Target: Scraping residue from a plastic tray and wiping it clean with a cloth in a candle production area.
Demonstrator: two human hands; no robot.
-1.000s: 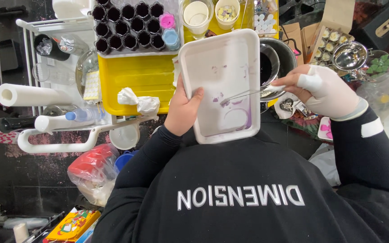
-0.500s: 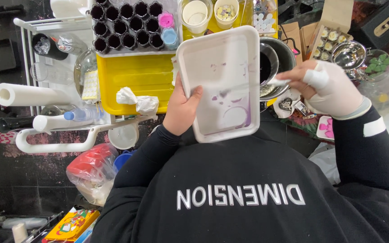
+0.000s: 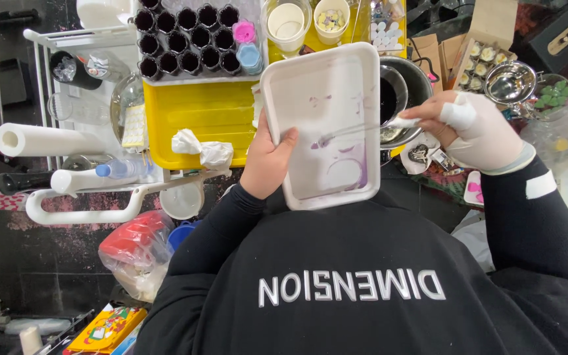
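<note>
Overhead, left hand (image 3: 267, 161) gripping the edge of a white tray (image 3: 327, 125) held tilted above the lap, gloved right hand (image 3: 478, 131) pinching what looks like a spoon (image 3: 356, 131) against the purple-stained tray, which hides part of the metal bowl (image 3: 402, 98), yellow bin (image 3: 198, 118) and dark cups (image 3: 185, 39) beyond.

The white tray (image 3: 323, 125) hides part of the metal bowl (image 3: 402, 98) behind it.

White tray (image 3: 327, 125), streaked purple. Beside tray: yellow bin (image 3: 195, 118); black cups (image 3: 185, 39), one pink, one pale blue. Right hand (image 3: 474, 131) in white glove. Black sleeves. Below tray: red bag (image 3: 133, 240).
</note>
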